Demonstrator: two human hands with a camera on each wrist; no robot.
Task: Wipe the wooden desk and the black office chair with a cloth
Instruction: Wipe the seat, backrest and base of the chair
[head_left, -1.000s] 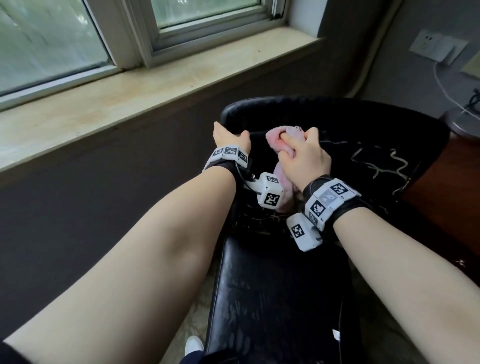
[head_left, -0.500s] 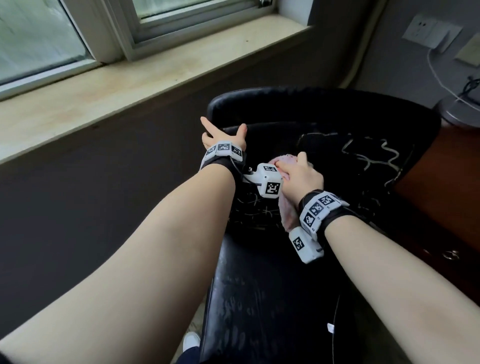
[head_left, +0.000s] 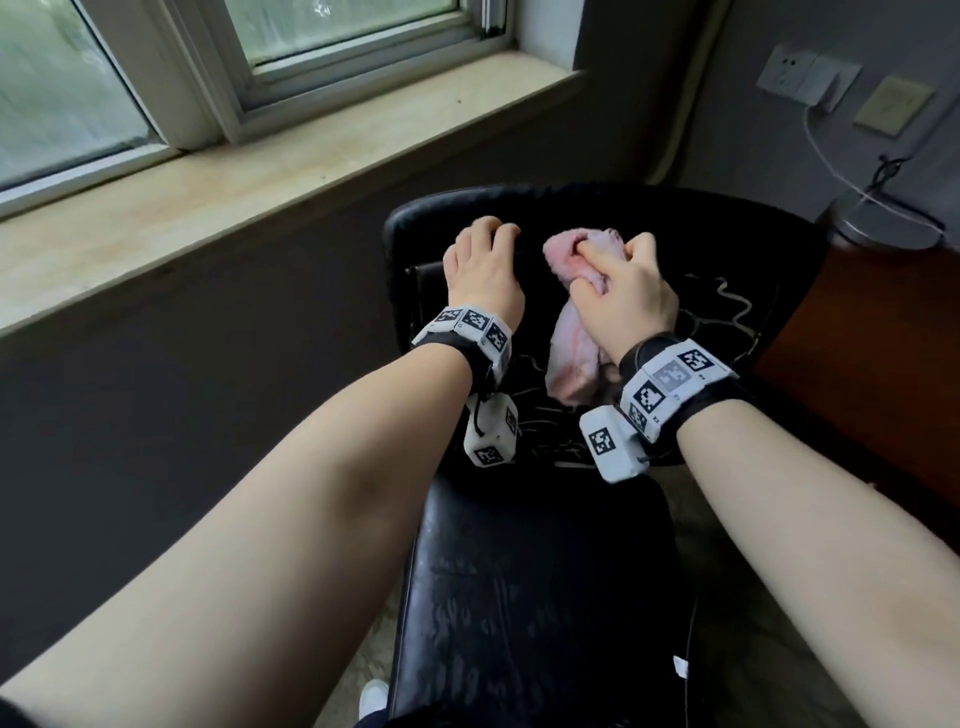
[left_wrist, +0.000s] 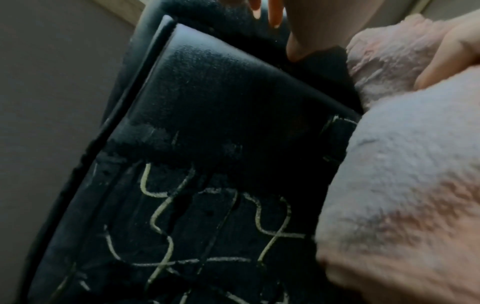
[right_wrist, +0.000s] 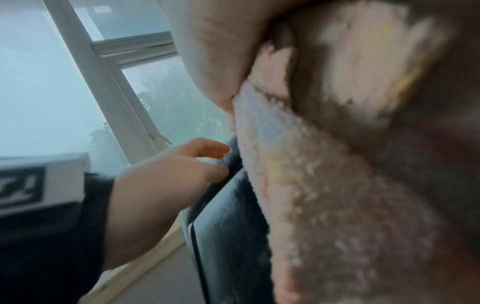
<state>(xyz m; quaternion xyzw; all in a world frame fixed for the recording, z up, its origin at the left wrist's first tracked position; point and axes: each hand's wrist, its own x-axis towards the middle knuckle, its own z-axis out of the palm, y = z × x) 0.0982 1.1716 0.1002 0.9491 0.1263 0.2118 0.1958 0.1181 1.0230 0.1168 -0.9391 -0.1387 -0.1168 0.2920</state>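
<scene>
The black office chair (head_left: 519, 597) faces me, its cracked backrest (head_left: 727, 249) below the window. My left hand (head_left: 483, 260) rests on the backrest's top left edge, fingers curled over it. My right hand (head_left: 623, 291) grips a bunched pink cloth (head_left: 576, 343) and presses it against the upper backrest, right beside the left hand. The left wrist view shows the worn backrest (left_wrist: 221, 102) with the cloth (left_wrist: 402, 185) hanging at its right. In the right wrist view the cloth (right_wrist: 324, 195) fills the frame, with the left hand (right_wrist: 168, 174) on the chair edge (right_wrist: 228, 236). The wooden desk (head_left: 857, 364) stands at the right.
A stone window sill (head_left: 260, 171) and dark wall run close behind the chair. A round metal object (head_left: 883, 223) with a white cable sits on the desk corner, below wall sockets (head_left: 805, 78). A white shoe (head_left: 374, 696) shows on the floor beside the seat.
My right hand has carried the cloth back up the backrest after dipping lower half a second ago. The left hand's fingers have curled over the top edge.
</scene>
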